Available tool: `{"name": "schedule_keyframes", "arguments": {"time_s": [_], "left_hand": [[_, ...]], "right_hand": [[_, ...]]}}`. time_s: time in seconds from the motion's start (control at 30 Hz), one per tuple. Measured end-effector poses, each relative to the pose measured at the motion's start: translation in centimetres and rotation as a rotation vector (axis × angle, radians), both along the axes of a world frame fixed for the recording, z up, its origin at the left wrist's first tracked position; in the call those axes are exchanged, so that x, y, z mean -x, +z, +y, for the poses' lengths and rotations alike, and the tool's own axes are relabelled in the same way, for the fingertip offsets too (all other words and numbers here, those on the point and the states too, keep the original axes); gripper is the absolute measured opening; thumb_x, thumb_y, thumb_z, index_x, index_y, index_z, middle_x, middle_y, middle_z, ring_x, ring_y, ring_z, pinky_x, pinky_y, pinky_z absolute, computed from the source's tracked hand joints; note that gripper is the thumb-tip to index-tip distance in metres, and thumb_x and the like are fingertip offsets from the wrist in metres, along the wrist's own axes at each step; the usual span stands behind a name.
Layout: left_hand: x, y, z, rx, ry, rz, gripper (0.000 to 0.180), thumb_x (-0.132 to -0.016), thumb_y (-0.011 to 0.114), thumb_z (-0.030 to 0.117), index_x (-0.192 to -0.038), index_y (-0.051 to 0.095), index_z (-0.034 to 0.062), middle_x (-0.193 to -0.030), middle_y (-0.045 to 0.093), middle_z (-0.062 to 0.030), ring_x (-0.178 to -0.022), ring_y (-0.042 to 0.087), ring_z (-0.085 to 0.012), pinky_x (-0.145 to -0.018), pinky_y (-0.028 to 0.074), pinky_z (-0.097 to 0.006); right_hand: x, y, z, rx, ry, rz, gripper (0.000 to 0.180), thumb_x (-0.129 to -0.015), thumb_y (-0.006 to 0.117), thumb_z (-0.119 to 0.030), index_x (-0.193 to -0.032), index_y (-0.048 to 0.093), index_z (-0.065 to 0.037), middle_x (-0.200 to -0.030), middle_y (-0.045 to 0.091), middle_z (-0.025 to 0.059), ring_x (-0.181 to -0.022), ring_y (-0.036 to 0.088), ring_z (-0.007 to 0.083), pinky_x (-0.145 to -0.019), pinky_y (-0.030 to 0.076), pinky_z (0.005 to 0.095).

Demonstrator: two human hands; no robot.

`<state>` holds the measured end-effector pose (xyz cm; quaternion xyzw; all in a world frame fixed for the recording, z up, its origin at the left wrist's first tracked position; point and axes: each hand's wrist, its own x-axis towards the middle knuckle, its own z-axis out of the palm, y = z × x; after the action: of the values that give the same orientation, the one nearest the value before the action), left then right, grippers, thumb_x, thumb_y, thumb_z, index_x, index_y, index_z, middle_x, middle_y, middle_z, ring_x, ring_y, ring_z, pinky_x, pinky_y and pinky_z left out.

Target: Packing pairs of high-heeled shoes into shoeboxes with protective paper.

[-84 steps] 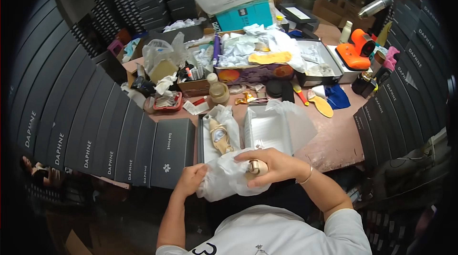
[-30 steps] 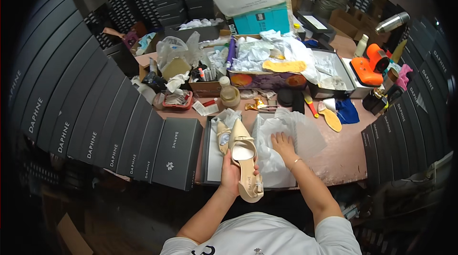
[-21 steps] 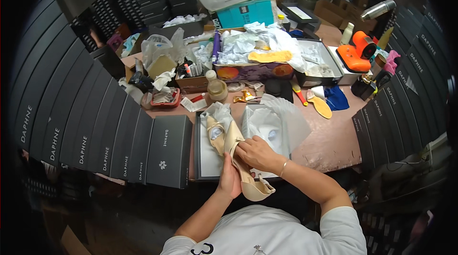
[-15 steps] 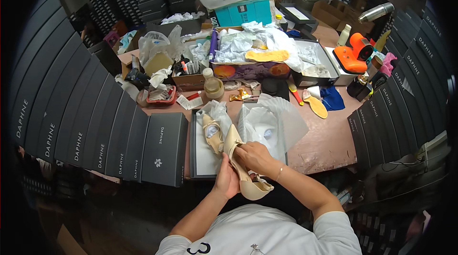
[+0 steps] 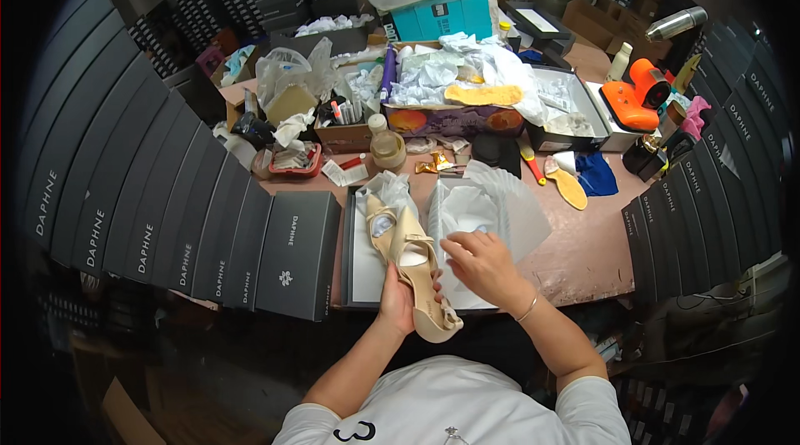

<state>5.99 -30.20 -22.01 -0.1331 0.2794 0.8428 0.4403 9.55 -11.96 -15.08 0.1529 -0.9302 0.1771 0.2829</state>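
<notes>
At table edge, left hand (image 5: 398, 305) gripping beige shoe (image 5: 417, 272)

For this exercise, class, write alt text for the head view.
A person's left hand holds a beige high-heeled shoe above an open shoe box, while the right hand reaches over white tissue paper; black shoe boxes line the cluttered table.

Dark shoe boxes (image 5: 167, 220) fan along the left of the frame. An orange handheld device (image 5: 633, 99) sits upper right, a teal box (image 5: 442, 16) at top centre, a blue cloth (image 5: 596, 174) right of centre on the surface (image 5: 583, 253).
</notes>
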Motion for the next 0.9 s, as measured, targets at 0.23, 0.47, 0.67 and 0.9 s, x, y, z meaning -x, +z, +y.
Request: {"name": "schedule_keyframes", "arguments": {"time_s": [0.23, 0.47, 0.67, 0.9], "left_hand": [[-2.3, 0.6, 1.1, -0.047, -0.042, 0.04, 0.065, -0.097, 0.018, 0.062, -0.136, 0.039, 0.014, -0.124, 0.054, -0.0094, -0.103, 0.058, -0.0266, -0.082, 0.05, -0.046], [0.3, 2.1, -0.6, 0.071, 0.147, 0.079, 0.072, -0.095, 0.018, 0.066, -0.126, 0.047, 0.0084, -0.109, 0.058, -0.0106, -0.087, 0.06, -0.0242, -0.071, 0.053, -0.042], [-0.5, 2.7, -0.2, 0.022, 0.145, 0.162, 0.069, -0.096, 0.023, 0.063, -0.135, 0.042, 0.0092, -0.127, 0.051, -0.0066, -0.11, 0.055, -0.0221, -0.092, 0.047, -0.038], [-2.3, 3.7, -1.8, 0.127, 0.111, 0.309, 0.068, -0.098, 0.023, 0.06, -0.146, 0.027, 0.0116, -0.141, 0.041, -0.0053, -0.129, 0.042, -0.0205, -0.107, 0.036, -0.037]], "right_hand": [[1.8, -4.5, -0.9, -0.315, 0.199, -0.214, 0.011, -0.074, 0.063, -0.018, -0.082, 0.057, -0.011, -0.078, 0.056, 0.0018, -0.078, 0.058, 0.0179, -0.068, 0.041, 0.0313], [-1.8, -0.6, 0.1, -0.04, 0.047, 0.101, 0.015, -0.073, 0.063, -0.015, -0.086, 0.06, -0.009, -0.075, 0.055, 0.0039, -0.068, 0.056, 0.0204, -0.062, 0.044, 0.0353], [-1.0, 0.7, -2.9, 0.514, 0.388, -0.551, 0.043, -0.093, 0.054, -0.035, -0.125, 0.051, -0.005, -0.115, 0.058, 0.0143, -0.118, 0.051, 0.0369, -0.11, 0.021, 0.0584], [4.8, -5.4, -9.2, 0.591, 0.253, -0.606, 0.065, -0.097, 0.035, -0.048, -0.086, 0.062, 0.01, -0.09, 0.058, 0.0323, -0.096, 0.053, 0.0454, -0.106, 0.018, 0.0568]]}}
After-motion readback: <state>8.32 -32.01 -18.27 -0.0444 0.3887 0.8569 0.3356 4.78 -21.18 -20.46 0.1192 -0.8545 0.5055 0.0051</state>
